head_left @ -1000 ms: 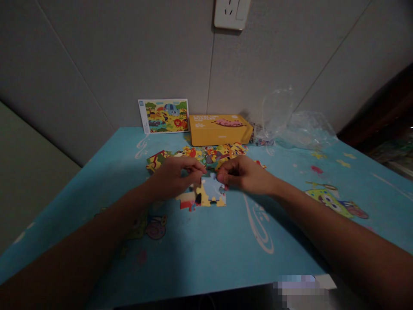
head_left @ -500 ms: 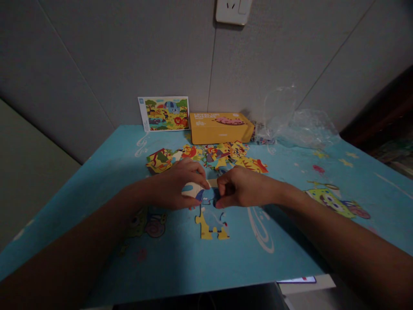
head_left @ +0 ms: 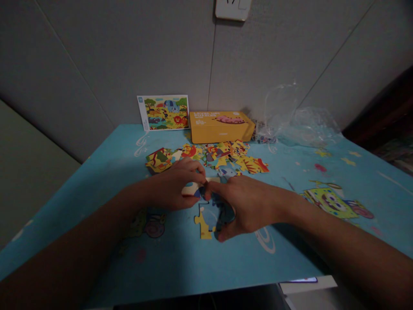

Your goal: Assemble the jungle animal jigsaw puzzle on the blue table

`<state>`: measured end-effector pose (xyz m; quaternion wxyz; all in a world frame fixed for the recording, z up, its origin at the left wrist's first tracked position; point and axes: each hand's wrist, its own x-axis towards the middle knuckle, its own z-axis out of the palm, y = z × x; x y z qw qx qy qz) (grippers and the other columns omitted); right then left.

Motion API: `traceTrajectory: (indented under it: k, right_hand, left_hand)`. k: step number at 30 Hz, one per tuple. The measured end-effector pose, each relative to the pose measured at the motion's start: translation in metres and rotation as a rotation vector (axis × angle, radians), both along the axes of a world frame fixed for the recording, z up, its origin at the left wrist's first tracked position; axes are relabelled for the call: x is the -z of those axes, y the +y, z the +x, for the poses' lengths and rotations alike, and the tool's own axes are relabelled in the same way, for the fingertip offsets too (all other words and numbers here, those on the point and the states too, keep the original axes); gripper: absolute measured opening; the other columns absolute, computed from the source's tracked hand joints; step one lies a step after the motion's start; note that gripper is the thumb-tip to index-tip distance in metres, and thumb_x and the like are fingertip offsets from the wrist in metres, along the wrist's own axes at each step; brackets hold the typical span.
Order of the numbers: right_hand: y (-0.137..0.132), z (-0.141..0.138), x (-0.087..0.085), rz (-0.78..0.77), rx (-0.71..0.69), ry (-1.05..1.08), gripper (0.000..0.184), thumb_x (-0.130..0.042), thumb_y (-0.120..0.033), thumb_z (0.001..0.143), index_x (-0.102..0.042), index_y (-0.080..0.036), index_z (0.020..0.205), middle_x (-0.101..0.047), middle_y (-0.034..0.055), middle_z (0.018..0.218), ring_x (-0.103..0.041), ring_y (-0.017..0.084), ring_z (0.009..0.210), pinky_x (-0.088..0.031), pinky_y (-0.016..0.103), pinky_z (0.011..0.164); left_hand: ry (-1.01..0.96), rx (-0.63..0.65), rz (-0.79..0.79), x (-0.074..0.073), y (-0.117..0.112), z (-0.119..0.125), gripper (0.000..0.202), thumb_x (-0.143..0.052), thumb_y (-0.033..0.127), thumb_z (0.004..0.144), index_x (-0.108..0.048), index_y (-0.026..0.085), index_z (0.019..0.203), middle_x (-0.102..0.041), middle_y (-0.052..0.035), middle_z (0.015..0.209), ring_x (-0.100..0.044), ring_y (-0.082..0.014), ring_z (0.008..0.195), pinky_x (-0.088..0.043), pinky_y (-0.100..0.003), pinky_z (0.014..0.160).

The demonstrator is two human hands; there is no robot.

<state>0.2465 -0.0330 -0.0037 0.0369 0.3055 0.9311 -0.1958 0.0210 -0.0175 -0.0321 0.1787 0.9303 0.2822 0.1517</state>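
My left hand point(head_left: 177, 189) is curled over a pale puzzle piece point(head_left: 191, 187) and pinches it against the blue table point(head_left: 97, 181). My right hand point(head_left: 245, 204) lies over a joined blue and yellow puzzle section point(head_left: 205, 218), with thumb and fingers bent round its right side, so most of the section is hidden. The fingertips of both hands nearly meet just above that section. Several loose colourful puzzle pieces point(head_left: 222, 155) are scattered beyond the hands.
A yellow puzzle box point(head_left: 221, 126) and a reference picture card point(head_left: 163, 112) stand against the grey wall. Crumpled clear plastic wrap point(head_left: 300, 122) lies at the back right. A wall socket point(head_left: 232, 7) is above. The table's near edge runs along the bottom.
The right hand has moved down and towards me onto the joined blue and yellow section. The left hand has stayed in place on the pale piece.
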Motion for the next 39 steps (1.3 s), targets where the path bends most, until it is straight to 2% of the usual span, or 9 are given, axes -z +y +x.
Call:
traceTrajectory:
  k: [8, 18, 22, 26, 33, 39]
  right_hand:
    - [0.005, 0.004, 0.002, 0.029, -0.013, 0.043, 0.067, -0.08, -0.053, 0.064, -0.059, -0.021, 0.119, -0.06, -0.0025, 0.062, -0.056, 0.017, 0.059, -0.026, 0.026, 0.054]
    - [0.008, 0.005, 0.002, -0.025, -0.084, 0.065, 0.061, -0.08, -0.046, 0.067, -0.06, -0.019, 0.118, -0.059, -0.0033, 0.064, -0.053, 0.014, 0.057, -0.027, 0.025, 0.055]
    - [0.009, 0.005, 0.001, -0.045, -0.102, 0.052, 0.062, -0.08, -0.048, 0.067, -0.062, -0.018, 0.117, -0.062, -0.0022, 0.066, -0.053, 0.014, 0.058, -0.03, 0.025, 0.055]
    - [0.009, 0.005, -0.001, -0.002, -0.113, 0.034, 0.054, -0.08, -0.051, 0.068, -0.067, -0.02, 0.111, -0.064, -0.0009, 0.067, -0.055, 0.015, 0.059, -0.03, 0.025, 0.056]
    - [0.006, 0.003, -0.005, 0.017, -0.105, 0.007, 0.052, -0.077, -0.054, 0.071, -0.069, -0.019, 0.109, -0.066, 0.0011, 0.068, -0.057, 0.016, 0.061, -0.029, 0.026, 0.056]
    - [0.003, 0.0, -0.008, 0.021, -0.081, -0.004, 0.047, -0.082, -0.048, 0.068, -0.072, -0.019, 0.104, -0.065, 0.0002, 0.065, -0.057, 0.015, 0.06, -0.03, 0.025, 0.056]
  left_hand:
    - [-0.017, 0.0, 0.009, 0.004, 0.0, -0.002, 0.02, -0.063, 0.019, 0.076, -0.064, 0.021, 0.096, -0.058, -0.0059, 0.11, -0.054, -0.0235, 0.108, -0.04, -0.041, 0.1]
    - [-0.052, 0.019, 0.021, 0.008, 0.001, -0.003, 0.025, -0.063, 0.017, 0.075, -0.062, 0.021, 0.1, -0.057, -0.0074, 0.112, -0.054, -0.0235, 0.11, -0.04, -0.042, 0.101]
    - [-0.057, 0.017, 0.029, 0.01, 0.002, -0.004, 0.028, -0.063, 0.017, 0.076, -0.062, 0.022, 0.103, -0.057, -0.0072, 0.113, -0.054, -0.0231, 0.11, -0.04, -0.041, 0.101]
    - [-0.06, 0.026, 0.04, 0.011, 0.003, -0.005, 0.028, -0.063, 0.018, 0.078, -0.061, 0.021, 0.105, -0.057, -0.0079, 0.115, -0.054, -0.0236, 0.111, -0.04, -0.042, 0.102]
    - [-0.058, 0.014, 0.05, 0.011, 0.002, -0.006, 0.029, -0.065, 0.019, 0.078, -0.061, 0.021, 0.107, -0.056, -0.0081, 0.116, -0.054, -0.0242, 0.112, -0.04, -0.043, 0.102]
    - [-0.044, -0.004, 0.015, 0.008, 0.0, -0.004, 0.025, -0.065, 0.02, 0.079, -0.062, 0.021, 0.105, -0.057, -0.0074, 0.114, -0.054, -0.0234, 0.112, -0.04, -0.043, 0.103]
